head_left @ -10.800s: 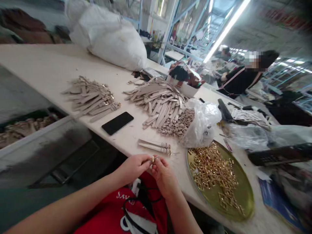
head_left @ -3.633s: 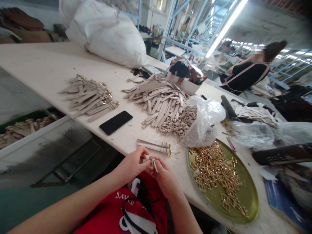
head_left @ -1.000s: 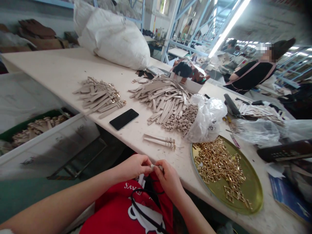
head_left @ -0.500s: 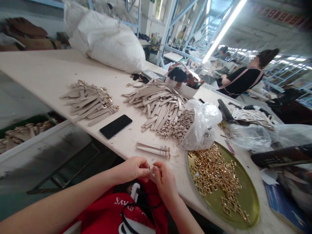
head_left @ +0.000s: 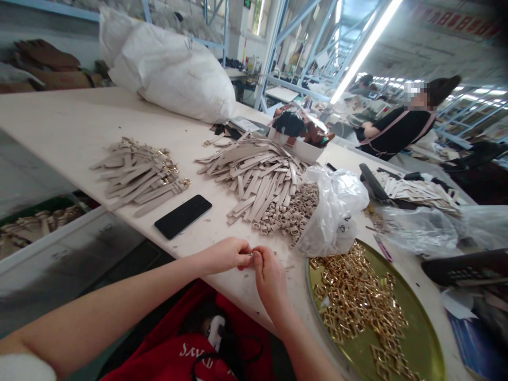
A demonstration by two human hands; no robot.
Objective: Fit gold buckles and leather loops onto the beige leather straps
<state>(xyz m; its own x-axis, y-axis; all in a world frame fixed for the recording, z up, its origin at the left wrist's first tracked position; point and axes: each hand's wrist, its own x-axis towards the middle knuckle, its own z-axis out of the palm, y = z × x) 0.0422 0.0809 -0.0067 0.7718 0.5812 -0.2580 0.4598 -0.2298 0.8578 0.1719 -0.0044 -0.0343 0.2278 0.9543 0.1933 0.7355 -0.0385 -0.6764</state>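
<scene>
My left hand point(head_left: 234, 255) and my right hand point(head_left: 270, 270) meet over the table near its front edge, fingertips pinched together. Whatever they hold is small and almost wholly covered by the fingers. Just behind them, a bit of gold buckle point(head_left: 275, 254) shows; the straps there are mostly hidden. Beyond lies a heap of beige straps point(head_left: 254, 169), with a pile of small beige loops point(head_left: 288, 211) at its near right side. To the right, a round gold-coloured tray point(head_left: 426, 338) holds many gold buckles point(head_left: 357, 291).
A black phone point(head_left: 182, 216) lies left of my hands, before buckled straps point(head_left: 145, 172). A clear plastic bag point(head_left: 337, 211) stands beside the loops. A big white sack point(head_left: 170, 69) rests at the back. One person point(head_left: 397, 127) works at the far right. A bin point(head_left: 39, 248) stands lower left.
Both hands have moved up and forward over the table, covering the two buckled straps that showed before. The pale piece between the fingers is now mostly hidden. The view has shifted slightly.
</scene>
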